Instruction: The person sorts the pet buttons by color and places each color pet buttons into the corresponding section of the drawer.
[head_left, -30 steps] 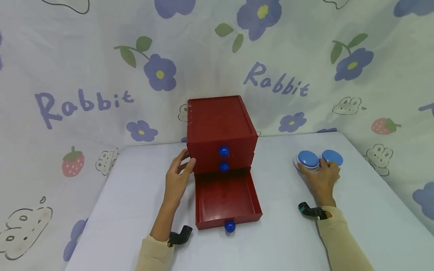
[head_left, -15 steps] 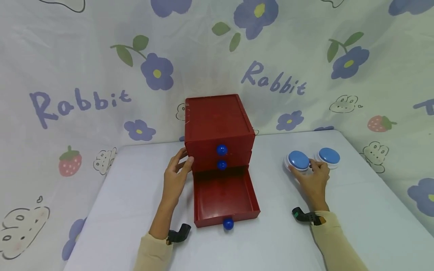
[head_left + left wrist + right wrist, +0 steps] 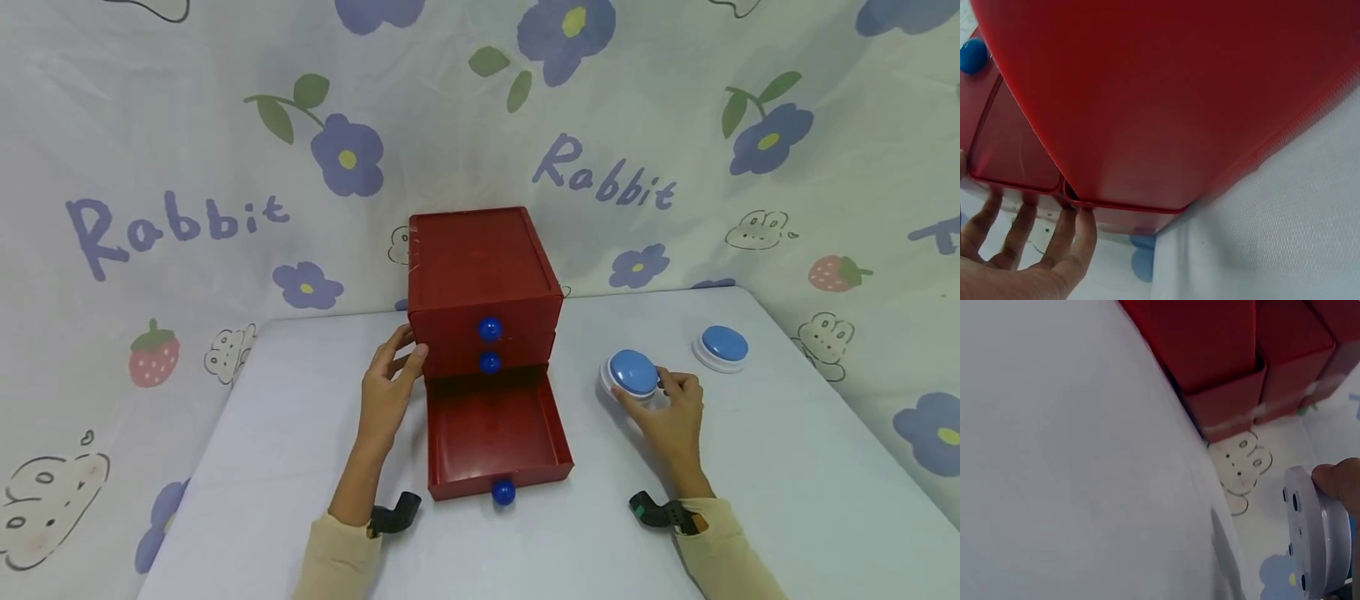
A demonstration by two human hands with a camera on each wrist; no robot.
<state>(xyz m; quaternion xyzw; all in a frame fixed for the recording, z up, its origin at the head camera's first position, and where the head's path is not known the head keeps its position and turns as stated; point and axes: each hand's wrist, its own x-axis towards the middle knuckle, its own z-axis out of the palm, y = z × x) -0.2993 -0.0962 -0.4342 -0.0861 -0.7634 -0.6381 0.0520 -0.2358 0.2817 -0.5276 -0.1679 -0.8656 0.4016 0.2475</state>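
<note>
My right hand [image 3: 675, 421] pinches a round push button [image 3: 633, 372] with a blue dome and white base, its thumb on the near side. In the right wrist view the white base [image 3: 1315, 534] shows dark holes on its underside, raised off the white table. A red drawer cabinet [image 3: 483, 262] with blue knobs stands at the middle; its bottom drawer [image 3: 491, 437] is pulled out and bare inside. At the cabinet's left side is my left hand [image 3: 386, 396], fingertips on the side wall and thumb at the front edge. The left wrist view shows those fingers [image 3: 1085, 234] nearly straight.
Another blue-topped push button [image 3: 723, 343] sits on the table at the back right. Behind the table [image 3: 600, 533] hangs a patterned cloth [image 3: 450, 158] with flowers and lettering. Both wrists wear black camera mounts.
My right hand has carried the push button left and nearer, away from the other button and toward the cabinet. My left hand has stayed at the cabinet's side.
</note>
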